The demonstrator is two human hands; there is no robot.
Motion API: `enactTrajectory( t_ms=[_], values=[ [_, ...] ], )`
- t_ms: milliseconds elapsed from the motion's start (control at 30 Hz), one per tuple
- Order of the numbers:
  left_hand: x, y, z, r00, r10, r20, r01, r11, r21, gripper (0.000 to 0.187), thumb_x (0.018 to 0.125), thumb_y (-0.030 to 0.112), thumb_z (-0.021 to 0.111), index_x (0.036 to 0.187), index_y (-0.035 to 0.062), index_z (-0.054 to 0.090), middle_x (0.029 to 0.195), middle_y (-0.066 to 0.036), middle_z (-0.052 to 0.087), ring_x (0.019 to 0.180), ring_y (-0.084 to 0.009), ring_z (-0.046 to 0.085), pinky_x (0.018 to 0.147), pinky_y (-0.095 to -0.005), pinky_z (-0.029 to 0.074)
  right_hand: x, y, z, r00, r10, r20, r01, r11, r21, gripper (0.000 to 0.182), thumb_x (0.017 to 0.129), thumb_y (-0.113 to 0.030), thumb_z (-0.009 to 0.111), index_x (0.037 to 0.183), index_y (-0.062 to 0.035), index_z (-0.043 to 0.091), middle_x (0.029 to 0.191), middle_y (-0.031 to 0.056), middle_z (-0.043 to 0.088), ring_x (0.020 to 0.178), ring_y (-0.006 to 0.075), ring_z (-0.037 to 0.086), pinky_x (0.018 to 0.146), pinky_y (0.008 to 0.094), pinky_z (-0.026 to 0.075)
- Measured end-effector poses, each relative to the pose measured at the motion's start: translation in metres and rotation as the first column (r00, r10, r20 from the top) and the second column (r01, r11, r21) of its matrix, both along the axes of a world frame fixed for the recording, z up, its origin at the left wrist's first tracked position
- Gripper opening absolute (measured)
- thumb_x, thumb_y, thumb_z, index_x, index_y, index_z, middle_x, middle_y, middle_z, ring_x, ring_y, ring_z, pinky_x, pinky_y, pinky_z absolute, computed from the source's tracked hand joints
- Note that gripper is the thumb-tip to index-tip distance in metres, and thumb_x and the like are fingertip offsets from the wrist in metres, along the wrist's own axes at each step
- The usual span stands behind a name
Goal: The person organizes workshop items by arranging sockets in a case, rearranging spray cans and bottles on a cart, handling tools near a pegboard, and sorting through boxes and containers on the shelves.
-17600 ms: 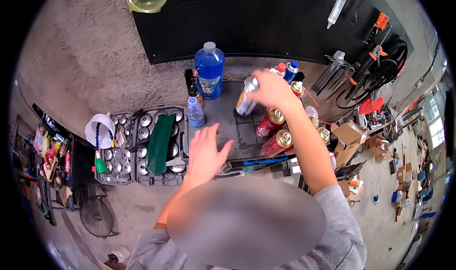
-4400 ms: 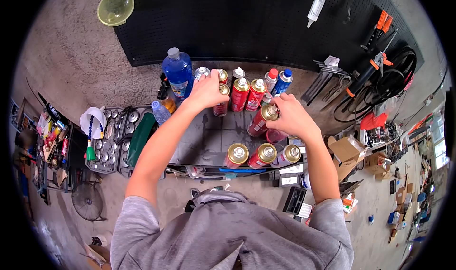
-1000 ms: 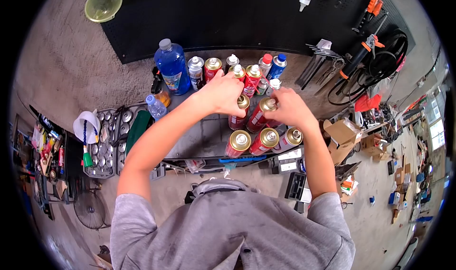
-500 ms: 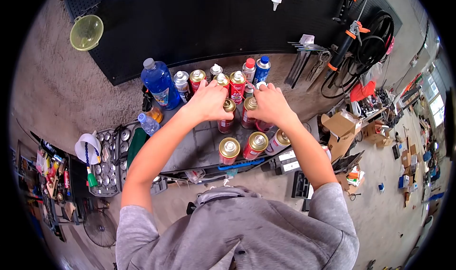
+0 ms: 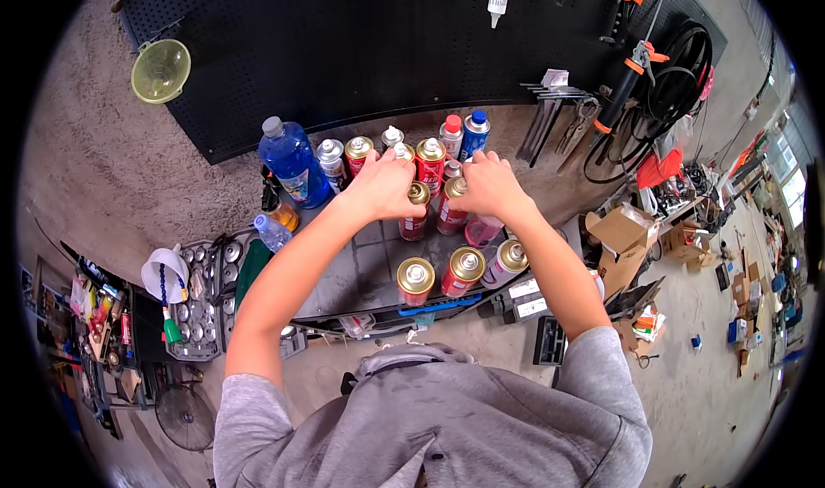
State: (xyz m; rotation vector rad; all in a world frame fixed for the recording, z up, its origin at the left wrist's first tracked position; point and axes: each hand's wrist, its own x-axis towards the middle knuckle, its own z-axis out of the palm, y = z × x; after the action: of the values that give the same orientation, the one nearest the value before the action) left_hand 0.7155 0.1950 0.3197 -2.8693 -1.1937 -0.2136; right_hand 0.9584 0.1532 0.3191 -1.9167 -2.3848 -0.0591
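Observation:
My left hand (image 5: 382, 186) is curled around a red spray can with a gold top (image 5: 413, 220), its thumb on the near side. Beside it, my right hand (image 5: 491, 187) grips a similar red spray can (image 5: 450, 216). Both cans stand upright, close together, just in front of a back row of cans. A red can (image 5: 430, 163) in that row shows between my hands. Nearer me stand three more cans: one gold-topped (image 5: 416, 280), one red (image 5: 463, 271) and one pale (image 5: 505, 265). A pink-red container (image 5: 483, 229) is partly under my right hand.
A big blue bottle (image 5: 295, 163) and a small clear bottle (image 5: 271, 232) stand left of the cans. Red-capped (image 5: 451, 134) and blue-capped (image 5: 475, 133) cans stand at the back. A black pegboard (image 5: 326, 50) rises behind. A socket tray (image 5: 199, 312) lies left; cardboard boxes (image 5: 620, 246) sit right.
The view has shifted slightly. Relative to the other cans, both held cans have moved a little toward the back row, with my hands still on them.

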Motion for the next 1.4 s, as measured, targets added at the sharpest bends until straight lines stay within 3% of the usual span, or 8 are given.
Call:
enactTrajectory(
  t_ms=[133, 300, 333, 467, 900, 1100, 1200, 1400],
  values=[
    [-0.002, 0.001, 0.008, 1.0, 0.014, -0.005, -0.015, 0.997, -0.079, 0.068, 0.075, 0.056, 0.08, 0.108, -0.0025, 0.073, 0.113, -0.021, 0.075, 0.122, -0.0371, 0.064, 0.112, -0.057, 0.042, -0.001, -0.008, 0.002, 1.0, -0.002, 0.009, 0.002, 1.0, 0.028, 0.069, 0.072, -0.05, 0.091, 0.118, -0.0001, 0.079, 0.122, 0.0204, 0.07, 0.121, 0.0396, 0.064, 0.102, 0.0516, 0.054],
    [0.006, 0.026, 0.022, 0.962, -0.082, 0.26, 0.066, 0.996, 0.066, 0.035, 0.092, 0.034, 0.075, 0.117, 0.0091, 0.074, 0.112, -0.012, 0.073, 0.117, -0.0334, 0.064, 0.102, -0.0516, 0.048, 0.005, -0.007, -0.001, 1.0, 0.016, -0.019, -0.015, 0.999, 0.05, 0.067, 0.073, -0.048, 0.09, 0.118, 0.0, 0.078, 0.123, 0.0208, 0.07, 0.122, 0.0399, 0.064, 0.103, 0.0526, 0.054],
    [0.011, 0.03, 0.017, 0.959, -0.161, 0.233, 0.116, 0.974, 0.196, 0.024, 0.094, 0.018, 0.072, 0.117, 0.0155, 0.078, 0.107, -0.008, 0.072, 0.114, -0.0311, 0.064, 0.098, -0.0475, 0.049, 0.006, -0.007, -0.001, 1.0, 0.015, -0.017, -0.014, 0.999, 0.051, 0.067, 0.073, -0.048, 0.09, 0.118, 0.0, 0.078, 0.123, 0.0208, 0.07, 0.122, 0.0399, 0.064, 0.103, 0.0526, 0.054],
    [0.031, 0.051, -0.007, 0.977, -0.148, -0.151, 0.191, 0.924, 0.332, 0.03, 0.087, 0.011, 0.076, 0.115, 0.019, 0.084, 0.107, -0.005, 0.074, 0.115, -0.0278, 0.064, 0.098, -0.0446, 0.05, 0.006, -0.006, 0.005, 1.0, 0.007, -0.012, -0.007, 1.0, 0.026, 0.068, 0.072, -0.049, 0.091, 0.116, 0.0008, 0.079, 0.124, 0.0209, 0.069, 0.123, 0.0399, 0.064, 0.103, 0.0529, 0.054],
    [0.016, 0.048, -0.01, 0.983, -0.185, 0.022, 0.169, 0.936, 0.308, 0.028, 0.087, 0.011, 0.074, 0.113, 0.0155, 0.084, 0.104, -0.006, 0.073, 0.112, -0.0287, 0.064, 0.099, -0.0455, 0.049, -0.002, 0.019, -0.007, 0.996, 0.08, -0.027, -0.08, 0.997, -0.007, 0.065, 0.074, -0.049, 0.092, 0.114, 0.0003, 0.08, 0.125, 0.0225, 0.069, 0.124, 0.04, 0.065, 0.103, 0.0546, 0.055],
    [-0.011, 0.029, -0.01, 0.969, -0.175, 0.175, 0.136, 0.967, 0.216, 0.039, 0.09, 0.015, 0.073, 0.129, 0.0102, 0.072, 0.115, -0.01, 0.073, 0.117, -0.0331, 0.064, 0.102, -0.0494, 0.049, -0.006, 0.035, -0.008, 0.994, 0.08, -0.077, -0.081, 0.997, -0.003, 0.063, 0.075, -0.048, 0.091, 0.111, 0.0025, 0.08, 0.126, 0.0245, 0.069, 0.122, 0.0415, 0.067, 0.103, 0.0547, 0.056],
    [-0.03, -0.022, -0.022, 0.899, 0.107, 0.425, -0.039, 0.986, -0.165, 0.064, 0.086, 0.032, 0.074, 0.142, 0.0036, 0.06, 0.133, -0.02, 0.066, 0.127, -0.0381, 0.06, 0.112, -0.0498, 0.047, -0.008, 0.035, -0.007, 0.993, 0.092, -0.068, -0.091, 0.996, 0.021, 0.062, 0.075, -0.048, 0.09, 0.107, 0.0036, 0.081, 0.126, 0.0262, 0.07, 0.12, 0.0423, 0.068, 0.102, 0.0541, 0.057],
    [-0.023, -0.033, -0.046, 0.898, 0.176, 0.403, -0.114, 0.978, -0.174, 0.075, 0.08, 0.036, 0.083, 0.143, 0.0046, 0.058, 0.137, -0.017, 0.063, 0.133, -0.0367, 0.057, 0.115, -0.052, 0.043, -0.006, 0.044, -0.007, 0.992, 0.116, -0.056, -0.116, 0.993, -0.002, 0.06, 0.076, -0.048, 0.088, 0.103, 0.0047, 0.081, 0.124, 0.0283, 0.071, 0.117, 0.0437, 0.07, 0.098, 0.0549, 0.059]
  ],
)
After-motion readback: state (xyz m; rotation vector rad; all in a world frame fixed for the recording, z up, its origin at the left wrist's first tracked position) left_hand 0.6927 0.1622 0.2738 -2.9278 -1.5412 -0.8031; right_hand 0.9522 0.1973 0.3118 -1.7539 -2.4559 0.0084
